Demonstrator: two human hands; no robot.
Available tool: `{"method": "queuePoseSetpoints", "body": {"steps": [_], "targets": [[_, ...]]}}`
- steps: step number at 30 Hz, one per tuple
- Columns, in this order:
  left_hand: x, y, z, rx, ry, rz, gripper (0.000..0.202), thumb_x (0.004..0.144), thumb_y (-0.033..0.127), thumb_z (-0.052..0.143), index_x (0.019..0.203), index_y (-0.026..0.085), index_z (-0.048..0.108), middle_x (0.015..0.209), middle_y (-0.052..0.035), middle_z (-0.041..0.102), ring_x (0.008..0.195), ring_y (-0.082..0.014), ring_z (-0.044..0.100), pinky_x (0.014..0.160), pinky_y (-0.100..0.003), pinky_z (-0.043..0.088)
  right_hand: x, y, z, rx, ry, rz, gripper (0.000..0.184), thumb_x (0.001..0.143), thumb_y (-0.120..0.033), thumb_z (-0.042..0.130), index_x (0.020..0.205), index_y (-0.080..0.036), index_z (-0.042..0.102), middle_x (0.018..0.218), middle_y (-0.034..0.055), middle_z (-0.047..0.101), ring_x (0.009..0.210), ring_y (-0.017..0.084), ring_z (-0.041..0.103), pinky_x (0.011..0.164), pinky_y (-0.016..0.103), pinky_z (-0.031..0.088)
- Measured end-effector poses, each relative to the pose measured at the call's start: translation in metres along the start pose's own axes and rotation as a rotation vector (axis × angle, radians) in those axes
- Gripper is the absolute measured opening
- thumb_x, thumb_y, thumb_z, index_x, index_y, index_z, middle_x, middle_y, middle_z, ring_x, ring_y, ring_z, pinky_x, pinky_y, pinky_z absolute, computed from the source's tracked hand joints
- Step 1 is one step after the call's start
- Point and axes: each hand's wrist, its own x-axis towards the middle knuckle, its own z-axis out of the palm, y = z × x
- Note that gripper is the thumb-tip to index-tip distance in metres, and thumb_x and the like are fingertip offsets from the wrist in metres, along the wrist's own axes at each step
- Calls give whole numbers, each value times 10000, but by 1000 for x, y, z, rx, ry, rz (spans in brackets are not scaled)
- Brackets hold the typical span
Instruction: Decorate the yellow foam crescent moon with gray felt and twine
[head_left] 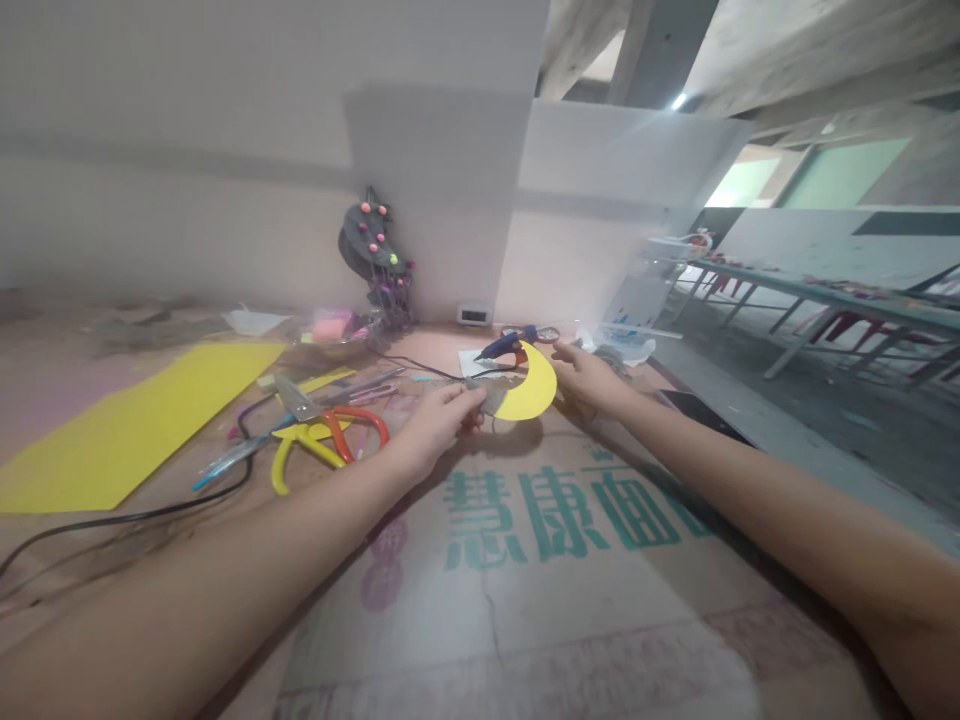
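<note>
A yellow crescent moon cutout [537, 388] with a grey fabric-like piece [491, 395] at its left end is in the middle of the view. My left hand [450, 412] pinches it by this grey end, just above the table. Close to the crescent's right edge, my right hand [586, 382] has its fingers apart, and I see nothing in them; some fingertips are hard to make out. Behind the crescent a dark blue glue gun [501, 347] with an orange trigger rests on a white sheet [471, 362], partly covered by the crescent.
Left of my hands lie red-handled scissors [358, 415], yellow-handled pliers [307, 440], pens and a yellow sheet [150, 430]. A black cord [187, 505] crosses there. A dark crescent ornament with coloured balls [367, 240] leans on the wall. A small display [474, 314] stands behind.
</note>
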Motion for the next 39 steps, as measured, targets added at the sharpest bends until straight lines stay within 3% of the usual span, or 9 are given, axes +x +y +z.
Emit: {"method": "queuePoseSetpoints", "body": {"steps": [3,8,11,16,22,24,27,32,39], "targets": [[0,0,-1,-27,11,11,279,734,397,631,651,163,504,584,30,539,516,-78,482,526,-210,359,-31,-8,-8,-27,-23,-37,344,925,-381,481,1142,-185,663,1188,117,670,1046,260,623,956,431,441],[1,0,-3,-59,31,29,303,745,428,636,689,173,483,607,34,549,538,-76,489,521,-200,342,-72,-32,0,-21,-235,-207,369,919,-376,512,1226,-205,623,1272,112,631,1163,268,582,1012,452,415],[-1,0,-2,-16,34,64,303,760,416,625,662,176,469,590,38,533,524,-79,473,519,-209,341,-86,-48,12,-48,-341,-340,366,874,-362,600,1195,-189,621,1218,123,654,1102,264,605,963,430,451],[-4,-1,0,217,32,123,304,807,417,570,643,178,481,580,37,523,523,-96,466,527,-229,350,-100,-63,18,-35,-382,-501,97,900,-263,570,906,-195,638,929,52,686,879,180,615,818,319,476],[-4,-4,-1,388,-48,219,249,830,359,553,674,167,529,613,25,562,591,-109,515,590,-228,388,-104,-71,7,15,-317,-373,128,923,-229,485,888,-190,602,795,21,664,682,132,583,640,247,444],[-5,-6,-1,353,-76,192,187,821,338,566,905,171,580,605,47,554,565,-113,521,555,-222,382,-102,-71,3,7,-269,-386,142,923,-259,491,886,-195,612,783,17,662,675,132,578,636,247,433],[-6,-9,-1,317,-93,189,479,810,300,578,1263,215,446,576,85,507,526,-120,508,498,-207,339,-98,-72,-1,-7,-222,-380,151,913,-280,508,889,-196,631,743,5,654,626,124,553,601,241,408],[-11,-11,0,417,-195,261,280,841,293,543,1109,213,559,607,50,535,488,-109,472,492,-219,325,-94,-78,-12,-64,-132,-305,162,897,-295,509,854,-195,628,735,17,658,615,129,549,572,244,394],[-14,-6,1,512,-202,319,410,876,295,508,1275,241,584,630,24,568,536,-137,494,539,-246,365,-90,-76,-14,-49,-76,-278,149,889,-300,520,844,-198,621,763,17,659,654,139,567,597,256,405]]}}
